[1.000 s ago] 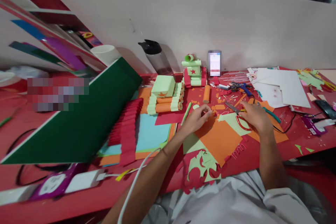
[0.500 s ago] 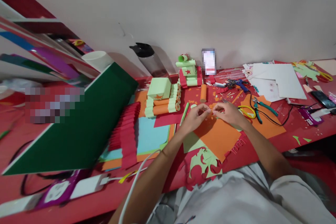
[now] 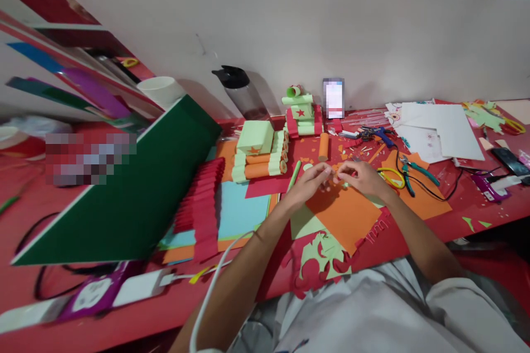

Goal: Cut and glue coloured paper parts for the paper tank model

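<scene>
Over the far corner of an orange paper sheet (image 3: 345,218), my left hand (image 3: 311,181) and my right hand (image 3: 359,177) face each other with fingertips nearly meeting. Both are closed in a pinch; whatever sits between the fingers is too small to make out. Beyond them stands an orange paper roll (image 3: 323,146). A light-green paper tank model (image 3: 302,113) with a red star is at the back, and a green box on orange and green rolls (image 3: 255,138) sits to the left. Cut light-green paper (image 3: 325,256) lies nearest my body.
Yellow-handled scissors (image 3: 391,177) and teal-handled pliers (image 3: 414,174) lie right of my hands. A green board (image 3: 124,187) leans at left, near a dark-lidded bottle (image 3: 244,94). A white cable (image 3: 219,276) crosses by my left forearm. A phone (image 3: 333,98) stands against the wall.
The view has shifted slightly, so the scene sits a little further right. My hands stay in nearly the same place, with the left fingers moved slightly.
</scene>
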The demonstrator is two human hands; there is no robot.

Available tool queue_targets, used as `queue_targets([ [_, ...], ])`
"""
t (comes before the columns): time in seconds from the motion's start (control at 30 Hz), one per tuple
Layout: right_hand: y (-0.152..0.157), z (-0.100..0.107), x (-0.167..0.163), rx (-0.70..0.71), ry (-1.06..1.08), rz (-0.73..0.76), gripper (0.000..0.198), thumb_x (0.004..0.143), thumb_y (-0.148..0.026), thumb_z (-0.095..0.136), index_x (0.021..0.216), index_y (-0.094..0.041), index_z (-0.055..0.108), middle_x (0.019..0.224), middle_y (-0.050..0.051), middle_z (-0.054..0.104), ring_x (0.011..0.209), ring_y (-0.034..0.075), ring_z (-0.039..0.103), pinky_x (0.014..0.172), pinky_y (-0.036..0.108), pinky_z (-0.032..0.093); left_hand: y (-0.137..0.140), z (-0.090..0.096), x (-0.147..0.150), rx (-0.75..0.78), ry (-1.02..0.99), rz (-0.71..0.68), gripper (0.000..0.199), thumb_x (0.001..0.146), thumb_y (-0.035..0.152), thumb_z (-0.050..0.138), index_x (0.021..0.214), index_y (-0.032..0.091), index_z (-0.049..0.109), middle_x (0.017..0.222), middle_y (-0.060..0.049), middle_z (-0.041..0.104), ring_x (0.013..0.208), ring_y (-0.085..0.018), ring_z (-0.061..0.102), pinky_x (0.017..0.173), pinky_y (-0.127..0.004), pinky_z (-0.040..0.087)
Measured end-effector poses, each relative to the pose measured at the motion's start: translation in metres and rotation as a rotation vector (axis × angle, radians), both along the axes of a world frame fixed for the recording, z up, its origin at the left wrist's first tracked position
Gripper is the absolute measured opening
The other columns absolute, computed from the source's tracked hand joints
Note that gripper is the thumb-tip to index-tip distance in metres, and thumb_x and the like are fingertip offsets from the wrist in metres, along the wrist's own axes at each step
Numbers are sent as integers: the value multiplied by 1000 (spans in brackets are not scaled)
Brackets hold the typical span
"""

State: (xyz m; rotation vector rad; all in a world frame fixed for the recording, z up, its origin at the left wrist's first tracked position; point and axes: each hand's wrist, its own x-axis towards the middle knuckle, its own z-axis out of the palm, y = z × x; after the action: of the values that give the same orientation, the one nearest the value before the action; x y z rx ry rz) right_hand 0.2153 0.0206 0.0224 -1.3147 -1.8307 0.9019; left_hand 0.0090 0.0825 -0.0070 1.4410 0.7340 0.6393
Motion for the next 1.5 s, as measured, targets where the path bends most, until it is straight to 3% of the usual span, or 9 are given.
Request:
queue_targets([
  [0.2,4,-5,3,133,-76,20,20,102,-32,60,95,-22,75,96,4,76,91,19,66,83,29,46,-7,12,-1,-205,-91,0,52,70,56,92,95,21,63,81,3,65,66,-10,58,65,-24,49],
  [0.37,2,-4,2,130,-7,30,18,101,-34,61,95,-22,73,96,3,75,89,19,65,80,29,47,-10,16,0,-225,-130,3,50,65,48,96,91,21,64,74,4,60,62,-8,54,61,-22,46],
  [0.57,-2,-3,-3,-41,250,-32,17,96,-36,65,107,-23,68,103,2,75,90,17,70,80,29,51,-8,9,2,-101,-108,111,45,68,48,93,93,20,68,83,0,66,69,-11,59,61,-22,47],
  [0.73,-2,-9,-11,-49,313,-60,16,91,-32,68,104,-22,65,99,3,73,92,18,68,75,27,50,-7,5,5,-5,-109,153,41,69,45,91,91,19,68,87,-2,69,80,-14,64,74,-26,54],
  [0.93,1,-13,-13,-23,227,-100,12,88,-25,64,100,-23,62,93,1,71,87,17,67,75,28,50,-4,-1,3,194,45,103,36,82,53,80,92,20,71,92,-5,74,86,-20,68,82,-32,55],
  [1.1,3,-11,-13,-80,168,-96,16,89,-27,64,104,-23,61,98,2,72,89,18,69,79,31,53,-4,-6,-1,283,140,84,28,91,49,68,92,21,69,93,-5,75,86,-20,68,81,-32,53],
  [1.23,16,3,17,-102,21,-184,23,91,-32,66,112,-24,61,102,4,72,88,19,69,80,33,54,-1,-8,-7,365,264,107,24,97,45,61,94,22,67,90,-5,74,84,-21,68,78,-33,52],
  [1.37,44,18,79,-20,-345,-490,22,94,-33,63,113,-21,63,103,9,72,93,24,67,86,36,51,8,-12,-20,581,370,143,22,101,40,55,94,23,66,94,-7,73,90,-24,68,85,-36,53],
  [1.5,66,8,126,-5,-635,-638,29,96,-42,64,112,-19,62,106,14,72,96,30,66,87,39,49,12,-16,-31,663,436,145,19,105,35,51,100,24,65,96,-8,74,91,-24,70,84,-36,54],
])
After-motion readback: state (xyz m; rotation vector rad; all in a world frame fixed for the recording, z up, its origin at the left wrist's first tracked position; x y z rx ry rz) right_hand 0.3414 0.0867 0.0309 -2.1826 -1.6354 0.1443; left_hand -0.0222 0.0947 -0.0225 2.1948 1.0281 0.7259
